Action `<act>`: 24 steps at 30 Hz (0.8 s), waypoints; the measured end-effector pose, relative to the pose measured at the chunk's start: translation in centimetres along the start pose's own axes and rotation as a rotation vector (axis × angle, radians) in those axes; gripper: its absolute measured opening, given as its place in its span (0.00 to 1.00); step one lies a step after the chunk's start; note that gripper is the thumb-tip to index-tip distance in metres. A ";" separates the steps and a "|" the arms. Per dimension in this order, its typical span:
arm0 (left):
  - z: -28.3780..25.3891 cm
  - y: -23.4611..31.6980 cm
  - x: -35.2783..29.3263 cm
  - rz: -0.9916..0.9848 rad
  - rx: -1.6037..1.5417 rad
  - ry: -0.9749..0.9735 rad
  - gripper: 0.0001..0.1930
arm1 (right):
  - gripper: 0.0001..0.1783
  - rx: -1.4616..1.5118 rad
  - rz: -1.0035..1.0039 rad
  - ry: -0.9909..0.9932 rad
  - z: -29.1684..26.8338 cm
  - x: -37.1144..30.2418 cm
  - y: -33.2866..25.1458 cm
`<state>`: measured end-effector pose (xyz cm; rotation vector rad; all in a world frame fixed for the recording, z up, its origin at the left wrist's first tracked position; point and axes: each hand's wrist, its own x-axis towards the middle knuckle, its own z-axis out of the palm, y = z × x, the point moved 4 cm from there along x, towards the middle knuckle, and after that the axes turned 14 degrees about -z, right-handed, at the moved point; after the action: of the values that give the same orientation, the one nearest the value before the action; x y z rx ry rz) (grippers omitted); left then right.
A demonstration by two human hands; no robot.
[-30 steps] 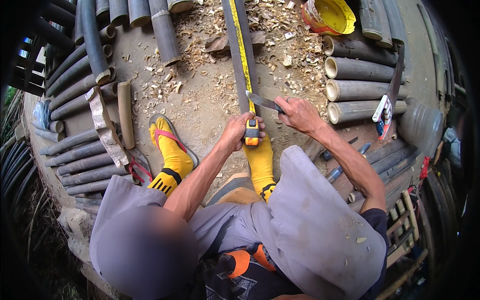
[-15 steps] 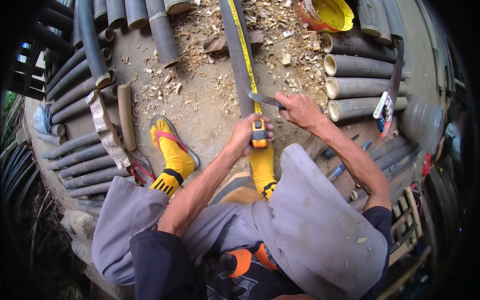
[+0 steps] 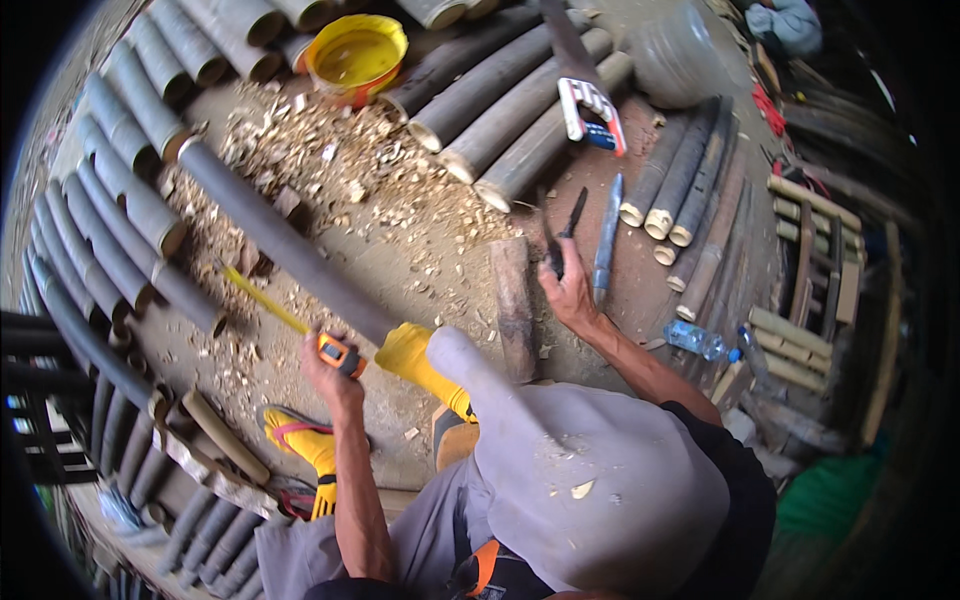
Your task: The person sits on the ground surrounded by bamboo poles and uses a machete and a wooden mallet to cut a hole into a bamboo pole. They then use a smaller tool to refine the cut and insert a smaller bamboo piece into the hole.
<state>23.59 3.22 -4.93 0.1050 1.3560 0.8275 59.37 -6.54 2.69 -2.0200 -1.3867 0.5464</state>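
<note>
My left hand is closed around an orange and black tape measure. Its yellow blade sticks out toward the far left, apart from a long dark bamboo pole. The pole lies on the ground, its near end beside my yellow-socked foot. At the right, my right hand grips a knife by its dark handle; the blade is blurred. Just beyond its fingers lies a second dark, narrow tool, and a blue-grey length with a pointed end lies right of it.
A short wooden block lies left of my right hand. Beyond are a saw, a yellow-rimmed bucket and cut bamboo lengths. Wood chips litter the ground. A plastic bottle lies at the right.
The view has swung right. My right hand has taken the knife from the bamboo pole over to the tools at the right. The tape measure in my left hand has come off the pole.
</note>
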 end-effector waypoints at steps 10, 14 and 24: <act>-10.4 -0.3 3.4 0.256 0.698 0.516 0.17 | 0.32 -0.449 0.327 0.146 -4.7 1.6 14.8; -5.2 1.1 1.4 0.603 0.966 0.532 0.21 | 0.33 -0.541 0.278 0.098 -4.0 4.8 18.6; 2.8 -0.5 6.8 0.188 0.337 0.039 0.24 | 0.22 -0.496 0.123 -0.019 -1.1 10.0 20.5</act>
<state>26.19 7.90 -10.03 0.4874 1.5300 0.7528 77.55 -2.73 -10.61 -2.5083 -1.5276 0.2881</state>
